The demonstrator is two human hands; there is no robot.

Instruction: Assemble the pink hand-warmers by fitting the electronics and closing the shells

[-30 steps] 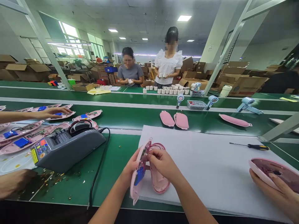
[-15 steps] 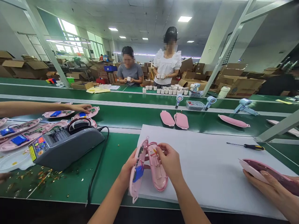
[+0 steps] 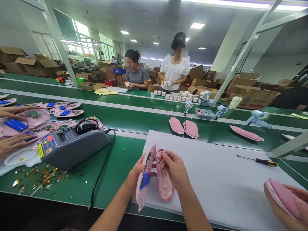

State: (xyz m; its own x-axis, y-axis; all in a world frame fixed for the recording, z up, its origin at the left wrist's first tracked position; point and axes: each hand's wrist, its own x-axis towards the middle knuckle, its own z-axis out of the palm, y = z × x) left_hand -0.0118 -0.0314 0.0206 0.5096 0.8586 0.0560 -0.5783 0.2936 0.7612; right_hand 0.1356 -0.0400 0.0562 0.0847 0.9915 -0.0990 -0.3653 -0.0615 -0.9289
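In my left hand (image 3: 135, 173) is one half of an opened pink case (image 3: 142, 195), held upright on edge, with a blue battery (image 3: 145, 180) and a circuit board inside. My right hand (image 3: 176, 168) pinches at the upper end of the other pink half (image 3: 166, 191), where thin red and yellow wires run; my fingers partly hide them. The two halves lean apart in a V above the white sheet (image 3: 207, 179), and fingers of my left hand show in the gap between them.
A grey tape dispenser (image 3: 77, 147) with a black cable stands left, near another person's hands (image 3: 12, 144) and pink shells. Closed pink cases (image 3: 191, 129) lie beyond the sheet. At right are a screwdriver (image 3: 266, 162) and a person's hands (image 3: 279, 205) holding a pink case.
My right fingers have closed in further over the wires. At left, the other person's hand has drawn back to the nearer shells. The case held at right has been turned, its pink outside now showing.
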